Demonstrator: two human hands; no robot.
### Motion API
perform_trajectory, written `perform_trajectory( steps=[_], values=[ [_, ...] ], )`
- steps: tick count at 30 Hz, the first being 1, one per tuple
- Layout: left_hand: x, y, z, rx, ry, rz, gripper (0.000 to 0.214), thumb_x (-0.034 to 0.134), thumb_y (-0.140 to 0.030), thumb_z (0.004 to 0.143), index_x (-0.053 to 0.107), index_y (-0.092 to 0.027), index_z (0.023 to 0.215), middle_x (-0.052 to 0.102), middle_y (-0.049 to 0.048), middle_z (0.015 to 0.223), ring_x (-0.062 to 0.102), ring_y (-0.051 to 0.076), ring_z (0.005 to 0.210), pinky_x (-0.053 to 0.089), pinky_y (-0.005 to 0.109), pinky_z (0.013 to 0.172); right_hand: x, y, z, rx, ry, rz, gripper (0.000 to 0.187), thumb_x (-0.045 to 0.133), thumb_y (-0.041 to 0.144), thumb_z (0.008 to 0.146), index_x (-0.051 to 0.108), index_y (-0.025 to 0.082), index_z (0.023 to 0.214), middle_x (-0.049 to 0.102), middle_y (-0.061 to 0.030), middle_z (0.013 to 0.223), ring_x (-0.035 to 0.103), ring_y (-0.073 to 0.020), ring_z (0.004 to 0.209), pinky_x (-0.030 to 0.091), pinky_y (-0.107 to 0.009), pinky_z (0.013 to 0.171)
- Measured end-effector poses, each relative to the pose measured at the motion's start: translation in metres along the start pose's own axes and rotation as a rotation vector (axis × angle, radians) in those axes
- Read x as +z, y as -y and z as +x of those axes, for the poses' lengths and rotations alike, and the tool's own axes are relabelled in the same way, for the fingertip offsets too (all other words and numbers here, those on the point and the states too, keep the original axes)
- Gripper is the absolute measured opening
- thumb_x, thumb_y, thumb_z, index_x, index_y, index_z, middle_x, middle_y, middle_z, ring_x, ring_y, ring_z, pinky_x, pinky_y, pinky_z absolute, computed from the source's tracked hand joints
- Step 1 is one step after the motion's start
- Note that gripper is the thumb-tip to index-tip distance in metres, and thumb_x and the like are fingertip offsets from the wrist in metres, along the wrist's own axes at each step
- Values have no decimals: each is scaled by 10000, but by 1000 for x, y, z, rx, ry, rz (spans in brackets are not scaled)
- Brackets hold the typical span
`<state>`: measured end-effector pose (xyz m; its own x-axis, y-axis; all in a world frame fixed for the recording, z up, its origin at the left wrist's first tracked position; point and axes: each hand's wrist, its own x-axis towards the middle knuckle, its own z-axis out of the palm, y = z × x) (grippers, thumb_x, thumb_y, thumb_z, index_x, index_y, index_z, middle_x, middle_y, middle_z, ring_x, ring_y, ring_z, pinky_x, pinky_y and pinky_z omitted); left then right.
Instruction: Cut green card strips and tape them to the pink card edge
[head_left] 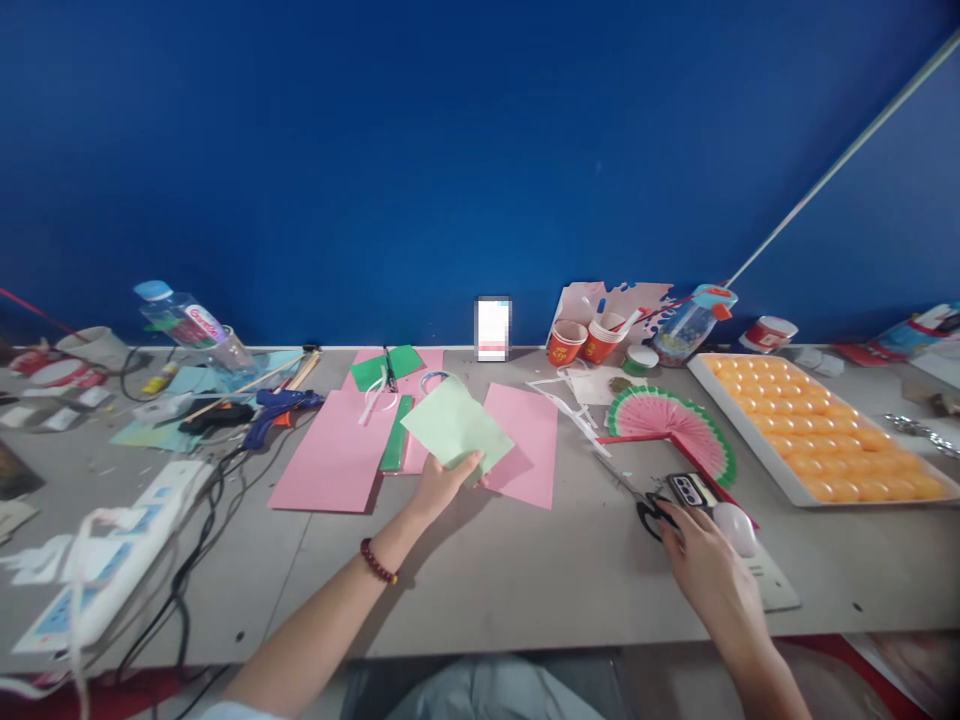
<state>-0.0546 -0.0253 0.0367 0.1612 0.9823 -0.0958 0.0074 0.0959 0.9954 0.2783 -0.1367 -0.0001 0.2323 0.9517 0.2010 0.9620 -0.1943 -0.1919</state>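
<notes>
**Fig. 1.** Head view of the table. I am pinching the pale green sheet at its lower edge with my left hand, thumb on top and fingers beneath. The sheet is hanging slightly tilted just above the pink sheets at the centre of the frame.

At lower right, my right hand is lying with curled fingers on the black handles of the scissors. I cannot tell whether any finger is sitting inside the loops. The scissors are lying against a phone, just below the watermelon paper fan. A tray of orange balls is standing near, further right.

In my judgement, good handling here is calling for:
- a light, flat pinch, so the thin sheet is not creasing;
- fingers seating fully in the loops before any lift;
- the blades coming up clear of the phone and the fan.
</notes>
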Motion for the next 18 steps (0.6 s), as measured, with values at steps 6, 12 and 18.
perform_trajectory(
  steps=[6,12,18],
  values=[
    [-1,-4,-1,-6,2,1,288,621,-395,772,641,-157,613,656,34,575,615,161,584,506,267,604,1,-7,10,44,82,116,335,444,416,825,680,197,916,693,-106,949,651,-257,776,484,-365,682],
    [-2,-1,-1,1,2,11,312,610,-409,783,636,-159,597,649,29,566,598,150,557,492,261,593,-12,-5,4,215,151,331,313,532,466,721,632,224,892,711,-76,847,653,-242,665,484,-358,609],
    [-1,-4,-2,-23,-9,20,309,618,-419,771,631,-168,592,652,27,572,611,162,581,498,269,610,-16,17,0,408,322,943,402,643,523,670,534,217,906,640,-40,744,526,-145,421,391,-277,359]
  ],
)
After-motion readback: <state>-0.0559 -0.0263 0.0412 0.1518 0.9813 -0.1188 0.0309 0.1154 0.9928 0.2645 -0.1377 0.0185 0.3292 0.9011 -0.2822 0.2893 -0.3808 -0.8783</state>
